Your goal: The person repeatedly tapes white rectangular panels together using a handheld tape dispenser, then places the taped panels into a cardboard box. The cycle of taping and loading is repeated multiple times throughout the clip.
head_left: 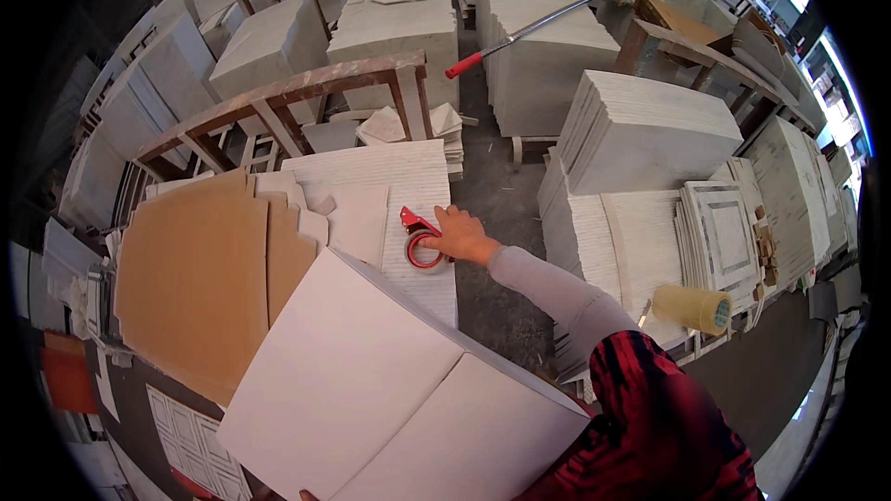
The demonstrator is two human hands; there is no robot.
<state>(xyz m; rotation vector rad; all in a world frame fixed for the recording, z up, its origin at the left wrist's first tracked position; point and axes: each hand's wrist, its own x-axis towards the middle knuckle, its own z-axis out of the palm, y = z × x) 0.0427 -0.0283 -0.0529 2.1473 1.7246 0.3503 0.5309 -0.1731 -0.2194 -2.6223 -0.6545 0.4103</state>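
Red tape dispenser is over white slab stack, right fingers closed round it; left fingers at white carton edge, can't tell grip; grey floor, slab piles around

Your right arm extends forward and leftward from the lower right, its wrist bare. Your right hand is curled in a grip, fingers bent. Of your left hand, only a bit shows at the lower edge.
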